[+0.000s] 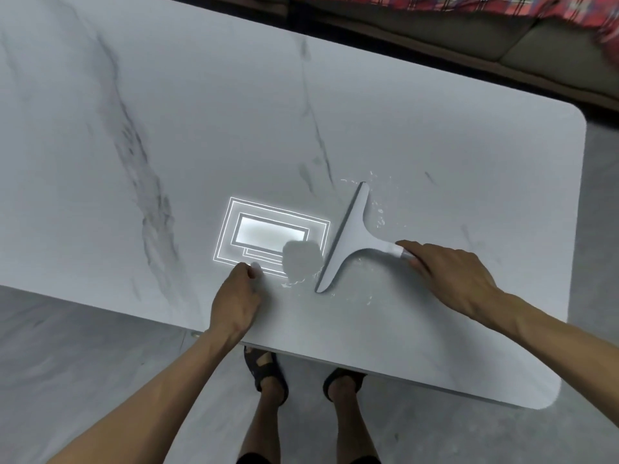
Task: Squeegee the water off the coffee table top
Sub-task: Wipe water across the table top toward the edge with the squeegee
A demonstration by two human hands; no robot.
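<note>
We see a right hand (449,276) gripping the handle of a pale squeegee (351,237), whose blade lies slantwise on the marbled coffee table top (167,112) toward its right end. Water beads (380,216) scatter along both sides of the blade. By the near edge a left hand (234,296) rests with fingers curled, beside a bright light reflection (268,234). Sandalled feet (266,373) stand below that edge.

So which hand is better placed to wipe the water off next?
The right hand: it grips the squeegee by its handle, blade on the wet table. The left hand rests there empty.
</note>
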